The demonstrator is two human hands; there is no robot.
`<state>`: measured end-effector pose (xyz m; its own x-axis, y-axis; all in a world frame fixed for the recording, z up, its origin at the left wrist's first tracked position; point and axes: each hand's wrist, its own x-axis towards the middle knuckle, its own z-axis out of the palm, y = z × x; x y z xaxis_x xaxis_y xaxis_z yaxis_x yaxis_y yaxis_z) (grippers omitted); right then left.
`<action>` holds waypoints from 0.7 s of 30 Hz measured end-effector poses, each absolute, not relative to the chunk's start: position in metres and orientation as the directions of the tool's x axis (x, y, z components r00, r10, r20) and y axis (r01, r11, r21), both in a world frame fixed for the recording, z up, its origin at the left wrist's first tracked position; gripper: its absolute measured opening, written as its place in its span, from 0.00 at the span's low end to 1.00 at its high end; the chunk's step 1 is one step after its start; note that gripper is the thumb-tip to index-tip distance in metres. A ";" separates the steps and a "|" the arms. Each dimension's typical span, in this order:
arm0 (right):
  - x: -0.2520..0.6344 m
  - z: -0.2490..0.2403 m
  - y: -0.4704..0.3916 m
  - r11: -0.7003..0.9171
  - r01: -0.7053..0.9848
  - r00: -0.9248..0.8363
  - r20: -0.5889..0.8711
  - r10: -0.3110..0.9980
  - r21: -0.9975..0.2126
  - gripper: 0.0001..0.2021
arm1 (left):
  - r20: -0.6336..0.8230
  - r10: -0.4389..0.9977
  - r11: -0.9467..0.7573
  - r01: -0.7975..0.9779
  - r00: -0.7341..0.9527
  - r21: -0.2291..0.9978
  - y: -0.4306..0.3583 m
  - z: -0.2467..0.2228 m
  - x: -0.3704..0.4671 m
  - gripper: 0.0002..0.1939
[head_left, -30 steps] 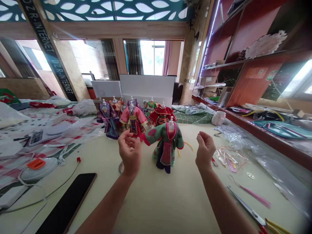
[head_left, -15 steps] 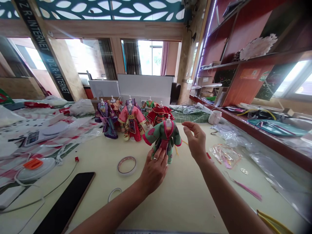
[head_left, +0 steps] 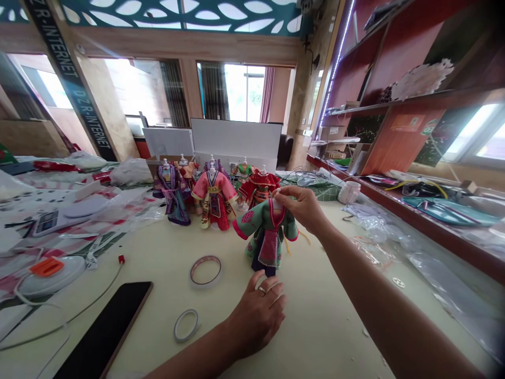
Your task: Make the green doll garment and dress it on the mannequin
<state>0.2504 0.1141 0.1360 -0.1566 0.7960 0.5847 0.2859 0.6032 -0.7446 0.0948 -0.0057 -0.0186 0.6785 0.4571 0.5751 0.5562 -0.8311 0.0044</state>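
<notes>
A headless doll in a green robe with pink trim point(head_left: 270, 237) stands upright on the pale table. My right hand point(head_left: 300, 206) pinches the white neck peg at its top. Just in front of the doll's hem, my left hand point(head_left: 260, 310) hovers low with its fingers curled and somewhat apart, nothing visible in them. Behind the doll are a red-dressed doll point(head_left: 258, 187) and, further left, a pink-robed doll point(head_left: 213, 197) and a purple-robed doll point(head_left: 172, 195).
A wide tape roll point(head_left: 205, 271) and a narrow one point(head_left: 186, 325) lie left of my left hand. A black phone point(head_left: 106, 326) rests at the front left. Plastic bags point(head_left: 374, 221) and a white jar point(head_left: 349, 192) are to the right.
My right hand has moved left onto the doll's neck peg. My left hand has let go of the skirt front and moved down toward me, uncovering the pink front panel.
</notes>
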 end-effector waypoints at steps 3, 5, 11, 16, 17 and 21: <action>0.248 0.135 0.114 0.606 0.281 -0.149 0.590 0.793 -0.744 0.09 | 0.557 0.457 -0.845 0.535 0.694 0.026 -0.007 -0.024 0.093 0.11; 0.246 0.134 0.114 0.606 0.275 -0.139 0.593 0.793 -0.746 0.08 | 0.557 0.462 -0.845 0.533 0.690 0.041 -0.006 -0.027 0.092 0.11; 0.243 0.133 0.119 0.608 0.281 -0.105 0.606 0.789 -0.743 0.08 | 0.570 0.480 -0.843 0.531 0.667 0.087 -0.003 -0.034 0.091 0.11; 0.254 0.136 0.133 0.592 0.265 -0.052 0.602 0.797 -0.761 0.09 | 0.545 0.483 -0.851 0.513 0.686 0.109 -0.001 -0.040 0.089 0.10; 0.257 0.138 0.136 0.589 0.271 -0.038 0.603 0.797 -0.761 0.09 | 0.540 0.485 -0.852 0.511 0.688 0.113 -0.001 -0.040 0.089 0.10; 0.271 0.142 0.151 0.571 0.314 0.045 0.613 0.789 -0.758 0.08 | 0.528 0.500 -0.847 0.513 0.686 0.136 0.001 -0.041 0.087 0.10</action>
